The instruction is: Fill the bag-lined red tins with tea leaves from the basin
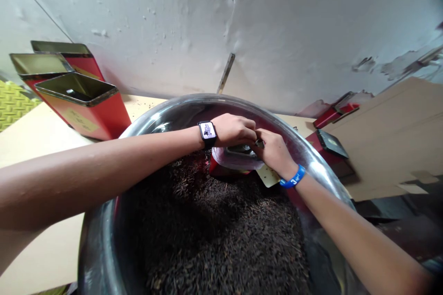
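A red tin [221, 168] stands in a large metal basin [110, 239] on loose dark dried leaves [221, 239] that look like tea. Clear plastic [221, 157] rings the tin's mouth. Over the far side of that mouth, my left hand [233, 129], with a watch at the wrist, has its fingers curled down and closed. My right hand [275, 150] meets it from the right, its fingers bent and pinched together at the tin's rim. What either hand grips is hidden. Below my right palm a pale yellow flat piece [268, 176] sticks out beside the tin.
Several open red tins [100, 115] stand on the left of the pale tabletop [20, 147]. At right, a closed red tin [328, 150] and another red tin [334, 113] sit near a cardboard sheet [391, 143]. A peeling wall [166, 32] rises behind the basin.
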`<state>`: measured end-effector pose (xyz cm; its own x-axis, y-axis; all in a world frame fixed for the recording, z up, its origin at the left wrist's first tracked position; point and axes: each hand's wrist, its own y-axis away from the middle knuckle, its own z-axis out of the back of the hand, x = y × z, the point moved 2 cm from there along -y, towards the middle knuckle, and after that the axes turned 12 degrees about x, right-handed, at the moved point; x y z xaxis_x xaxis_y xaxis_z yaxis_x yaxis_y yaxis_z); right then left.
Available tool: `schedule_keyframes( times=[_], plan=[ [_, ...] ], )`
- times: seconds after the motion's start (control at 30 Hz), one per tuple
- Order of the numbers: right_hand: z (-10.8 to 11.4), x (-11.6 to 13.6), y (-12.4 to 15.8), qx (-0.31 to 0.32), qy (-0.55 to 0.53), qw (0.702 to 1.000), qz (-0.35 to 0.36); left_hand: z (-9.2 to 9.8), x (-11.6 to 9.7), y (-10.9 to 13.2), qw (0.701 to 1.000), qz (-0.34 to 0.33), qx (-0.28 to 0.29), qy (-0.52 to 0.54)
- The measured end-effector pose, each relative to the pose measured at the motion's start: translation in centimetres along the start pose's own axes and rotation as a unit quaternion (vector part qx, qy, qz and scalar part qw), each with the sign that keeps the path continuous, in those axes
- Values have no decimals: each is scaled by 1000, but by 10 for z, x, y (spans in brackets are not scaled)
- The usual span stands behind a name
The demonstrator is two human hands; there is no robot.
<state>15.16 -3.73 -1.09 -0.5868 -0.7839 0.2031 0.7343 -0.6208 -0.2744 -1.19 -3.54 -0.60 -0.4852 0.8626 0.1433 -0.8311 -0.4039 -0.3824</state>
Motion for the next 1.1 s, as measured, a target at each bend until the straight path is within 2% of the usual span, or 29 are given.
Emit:
schedule_keyframes(
  times=[0.33,0.47,0.5,0.53,0.57,0.63,0.7,0.73,0.83,0.9,0.97,1.1],
  plan=[
    [4,9,2,-75,13,997,-9,10,3,2,997,62,-25,32],
    [15,33,11,-166,21,986,-1,9,7,3,991,126,-7,41],
    [15,41,14,-172,15,985,13,8,9,3,989,141,3,42],
    [13,50,15,-155,4,987,35,7,11,4,987,154,13,43],
    [8,59,16,-110,-12,992,64,5,12,4,986,162,24,43],
    [-12,73,16,50,-35,989,133,2,15,5,985,165,44,40],
    [-42,76,20,218,-32,960,174,-1,16,5,986,153,63,35],
    [-59,73,23,275,-24,945,173,-2,16,6,987,143,70,33],
    [-101,54,33,337,-18,932,132,-3,16,6,990,115,77,32],
    [-119,44,38,360,-31,926,112,-3,16,6,990,113,78,32],
    [-126,40,40,363,-58,924,102,-2,17,6,989,121,84,34],
    [-126,45,38,355,-111,923,99,0,19,7,987,126,91,41]
  ],
)
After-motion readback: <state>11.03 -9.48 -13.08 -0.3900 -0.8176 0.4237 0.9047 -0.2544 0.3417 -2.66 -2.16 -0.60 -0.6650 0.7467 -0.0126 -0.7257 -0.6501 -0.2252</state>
